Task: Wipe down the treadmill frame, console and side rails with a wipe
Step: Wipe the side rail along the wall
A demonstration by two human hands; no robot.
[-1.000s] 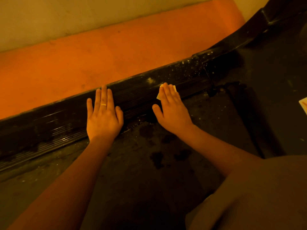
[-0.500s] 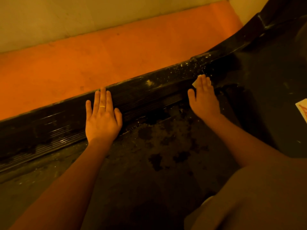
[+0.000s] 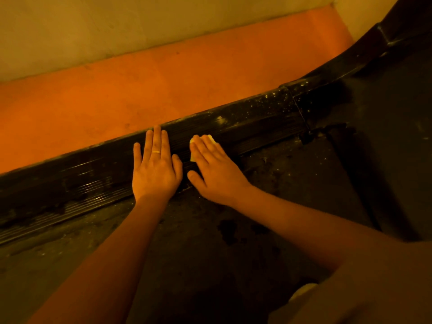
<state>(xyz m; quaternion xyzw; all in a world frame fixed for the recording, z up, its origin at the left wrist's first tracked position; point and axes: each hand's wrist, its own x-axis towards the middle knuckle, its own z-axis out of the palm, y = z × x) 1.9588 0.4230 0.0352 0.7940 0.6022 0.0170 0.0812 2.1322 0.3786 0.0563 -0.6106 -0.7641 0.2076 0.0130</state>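
A black ribbed side rail [image 3: 252, 122] of the treadmill runs from lower left to upper right, speckled with dust on its right part. My left hand [image 3: 155, 167] lies flat on the rail with straight fingers and a ring on one finger. Just to its right, my right hand [image 3: 215, 169] presses a small pale wipe [image 3: 211, 138] flat against the rail; only the wipe's edges show past the fingertips. The dark, stained treadmill belt [image 3: 210, 242] spreads below both hands.
An orange floor strip [image 3: 140, 90] and a pale wall [image 3: 93, 31] lie beyond the rail. The dark frame [image 3: 388, 26] curves upward at the top right. A light sleeve [image 3: 374, 288] fills the bottom right corner.
My right hand slid the wipe right along the rail to its dusty end, then back left until it sits next to my left hand. The left hand stayed put.
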